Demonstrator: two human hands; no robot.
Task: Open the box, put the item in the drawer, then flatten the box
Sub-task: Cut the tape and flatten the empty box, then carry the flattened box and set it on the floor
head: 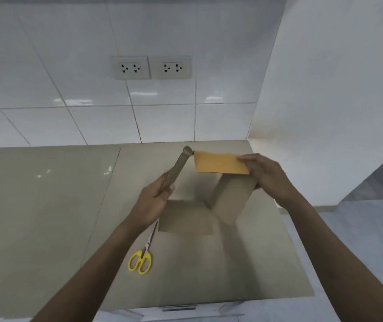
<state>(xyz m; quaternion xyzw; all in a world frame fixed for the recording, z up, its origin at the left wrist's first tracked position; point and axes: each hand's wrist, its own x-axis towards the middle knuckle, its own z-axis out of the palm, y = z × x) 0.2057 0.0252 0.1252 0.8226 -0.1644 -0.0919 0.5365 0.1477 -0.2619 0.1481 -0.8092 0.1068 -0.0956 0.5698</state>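
A brown cardboard box (230,201) is held up over the beige counter (46,205), its flaps spread open. My left hand (155,198) grips one flap (178,167) seen edge-on at the left. My right hand (267,175) holds the box's right side, where an orange-yellow flap or panel (220,162) faces me. A lower flap (185,217) hangs toward the counter. No item from the box is in sight. A drawer front with a handle (178,308) shows just below the counter's near edge.
Yellow-handled scissors (142,256) lie on the counter near my left forearm. White tiled wall with two double sockets (151,67) stands behind. A white wall (325,89) bounds the counter on the right; floor shows beyond its right edge.
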